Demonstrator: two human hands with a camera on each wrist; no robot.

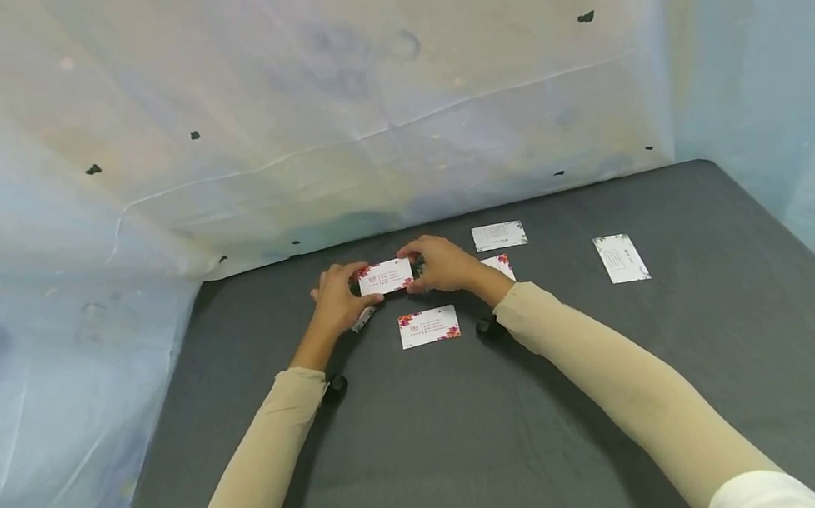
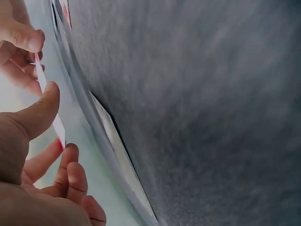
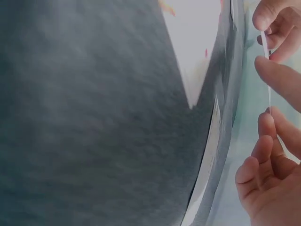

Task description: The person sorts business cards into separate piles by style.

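Both hands hold up one white business card (image 1: 386, 276) with red floral corners, its printed face toward the head camera. My left hand (image 1: 339, 297) pinches its left end between thumb and fingers; my right hand (image 1: 444, 265) pinches the right end. Edge-on, the same card (image 2: 58, 126) shows as a thin strip in the left wrist view, raised off the table. Another floral card (image 1: 428, 327) lies flat just in front of the hands. Partly covered by the right wrist is a third red-cornered card (image 1: 501, 265). Below the left hand, a card's edge (image 1: 364, 319) peeks out.
Two white cards with dark leafy corners lie to the right: one card (image 1: 499, 235) near the back edge, another card (image 1: 621, 258) farther right. The grey cloth-covered table (image 1: 430, 452) meets a patterned fabric wall (image 1: 376, 107) at the back.
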